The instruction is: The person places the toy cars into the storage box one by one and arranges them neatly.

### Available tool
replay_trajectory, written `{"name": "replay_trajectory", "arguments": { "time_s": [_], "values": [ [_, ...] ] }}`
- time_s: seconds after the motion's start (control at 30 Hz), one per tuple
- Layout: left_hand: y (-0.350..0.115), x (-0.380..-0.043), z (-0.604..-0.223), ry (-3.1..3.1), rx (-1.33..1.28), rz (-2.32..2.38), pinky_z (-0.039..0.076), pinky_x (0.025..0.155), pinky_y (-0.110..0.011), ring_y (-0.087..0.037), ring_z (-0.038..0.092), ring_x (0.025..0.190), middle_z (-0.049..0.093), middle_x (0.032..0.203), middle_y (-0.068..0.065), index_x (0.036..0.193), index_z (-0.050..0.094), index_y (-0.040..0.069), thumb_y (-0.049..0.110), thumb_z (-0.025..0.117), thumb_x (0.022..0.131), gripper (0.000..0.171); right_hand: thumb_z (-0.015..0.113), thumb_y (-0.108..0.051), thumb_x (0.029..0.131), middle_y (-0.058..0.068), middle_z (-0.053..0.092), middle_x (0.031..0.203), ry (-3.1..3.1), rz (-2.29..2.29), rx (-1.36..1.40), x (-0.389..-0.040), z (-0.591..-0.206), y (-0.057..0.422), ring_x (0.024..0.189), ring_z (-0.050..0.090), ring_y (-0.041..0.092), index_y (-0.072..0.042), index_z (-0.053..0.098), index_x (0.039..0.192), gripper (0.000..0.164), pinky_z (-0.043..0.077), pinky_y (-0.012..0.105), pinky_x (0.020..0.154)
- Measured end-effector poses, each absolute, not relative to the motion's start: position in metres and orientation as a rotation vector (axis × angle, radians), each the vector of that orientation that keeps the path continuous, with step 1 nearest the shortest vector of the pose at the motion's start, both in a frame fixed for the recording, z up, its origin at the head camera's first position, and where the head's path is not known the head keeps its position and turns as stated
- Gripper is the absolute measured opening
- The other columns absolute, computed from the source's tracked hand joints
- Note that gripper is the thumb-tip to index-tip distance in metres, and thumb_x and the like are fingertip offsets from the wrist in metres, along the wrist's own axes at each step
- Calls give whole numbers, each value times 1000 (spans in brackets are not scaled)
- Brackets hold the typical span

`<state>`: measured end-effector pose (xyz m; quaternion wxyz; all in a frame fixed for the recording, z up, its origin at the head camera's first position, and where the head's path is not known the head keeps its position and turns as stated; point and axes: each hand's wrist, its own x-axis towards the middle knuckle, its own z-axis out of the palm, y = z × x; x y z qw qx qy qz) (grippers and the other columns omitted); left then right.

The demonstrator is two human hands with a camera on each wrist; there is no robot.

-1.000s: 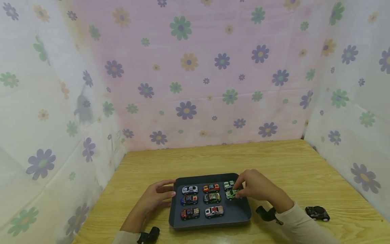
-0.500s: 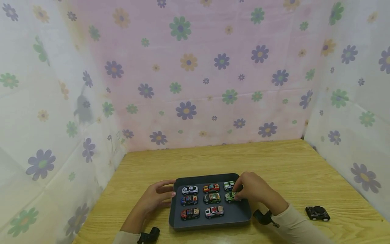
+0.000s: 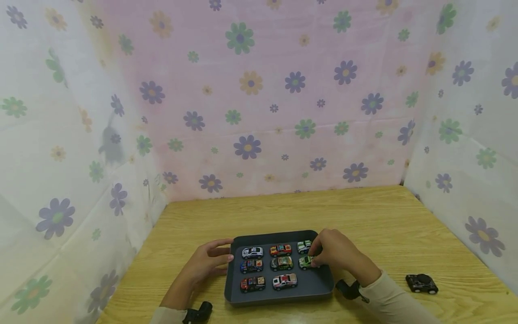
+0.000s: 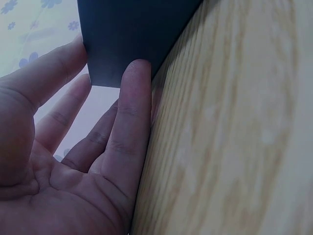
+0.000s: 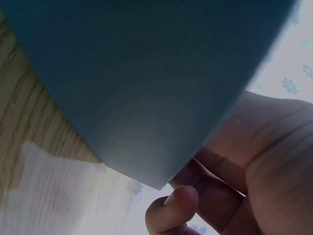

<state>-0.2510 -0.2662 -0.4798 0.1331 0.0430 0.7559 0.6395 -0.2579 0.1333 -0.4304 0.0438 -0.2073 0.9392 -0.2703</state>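
A dark grey tray [image 3: 311, 288] holds small toy cars set in rows. My right hand [image 3: 340, 254] reaches over its right wall, thumb and fingertips pinching a green toy car [image 3: 304, 262] in the right column. Just behind that one is a white-and-green toy car [image 3: 303, 246]. In the right wrist view, the tray's outer wall [image 5: 142, 98] hides the car and the fingertips. My left hand [image 3: 204, 263] is at the tray's left side. Its nearly straight fingers [image 4: 133, 112] touch the outer wall [image 4: 117, 44] in the left wrist view.
Several other toy cars fill the left and middle columns, among them a white-and-red one [image 3: 284, 281] in front. A black toy car [image 3: 421, 283] stands on the wooden table [image 3: 283, 213] to the right. Flowered cloth [image 3: 259, 112] encloses the back and sides.
My right hand has shifted slightly left and down with the green toy car, which sits a little further left. The left hand and the tray stay in place.
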Motion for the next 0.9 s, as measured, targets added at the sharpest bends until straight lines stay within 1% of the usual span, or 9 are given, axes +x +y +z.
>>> {"name": "replay_trajectory", "arguments": {
  "time_s": [0.13, 0.27, 0.4, 0.47, 0.57, 0.7, 0.8, 0.9],
  "values": [
    [-267, -251, -482, 2185, 118, 1857, 64, 85, -48, -33, 68, 120, 52, 149, -31, 151, 53, 10, 19, 80, 93, 65, 95, -17, 72, -8, 76, 88, 2857, -831, -634, -257, -432, 133, 82, 67, 13, -21, 82, 82, 18, 59, 38, 72],
    [-266, -253, -485, 2177, 120, 1857, 64, 85, -48, -32, 68, 119, 52, 149, -30, 151, 54, 11, 21, 81, 92, 66, 95, -21, 72, -9, 76, 92, 2865, -806, -645, -256, -433, 137, 85, 67, 14, -23, 82, 84, 17, 60, 39, 74],
    [-265, -254, -487, 2180, 140, 1850, 64, 85, -49, -31, 69, 118, 53, 149, -29, 150, 54, 12, 24, 82, 91, 66, 95, -24, 72, -9, 76, 99, 2883, -819, -628, -256, -429, 147, 96, 69, 19, -25, 83, 85, 18, 60, 41, 78],
    [-266, -254, -487, 2181, 145, 1852, 64, 85, -49, -31, 69, 117, 53, 149, -29, 150, 55, 12, 24, 82, 91, 66, 95, -23, 73, -7, 77, 102, 2878, -844, -634, -257, -425, 153, 98, 70, 21, -24, 83, 87, 18, 60, 41, 77],
    [-268, -253, -486, 2183, 132, 1867, 64, 85, -49, -31, 69, 118, 53, 148, -30, 150, 54, 11, 22, 82, 91, 66, 92, -21, 77, -5, 77, 106, 2878, -881, -642, -258, -418, 162, 87, 68, 19, -21, 83, 95, 19, 57, 36, 70],
    [-270, -251, -483, 2194, 107, 1885, 64, 84, -49, -31, 68, 118, 53, 147, -31, 149, 55, 10, 19, 82, 91, 65, 89, -22, 82, -3, 77, 107, 2904, -898, -626, -255, -408, 177, 73, 57, 12, -20, 82, 103, 23, 49, 30, 60],
    [-271, -252, -483, 2196, 130, 1875, 64, 85, -49, -32, 69, 118, 54, 147, -31, 149, 55, 10, 21, 82, 90, 66, 88, -26, 83, -3, 76, 106, 2928, -850, -615, -249, -404, 197, 76, 56, 11, -21, 81, 105, 24, 49, 29, 62],
    [-269, -253, -483, 2206, 176, 1843, 64, 84, -48, -32, 69, 117, 55, 146, -30, 150, 55, 12, 24, 81, 91, 65, 87, -29, 83, -2, 76, 108, 2929, -797, -615, -244, -404, 222, 84, 62, 15, -20, 81, 106, 25, 53, 32, 67]
  ]
}}
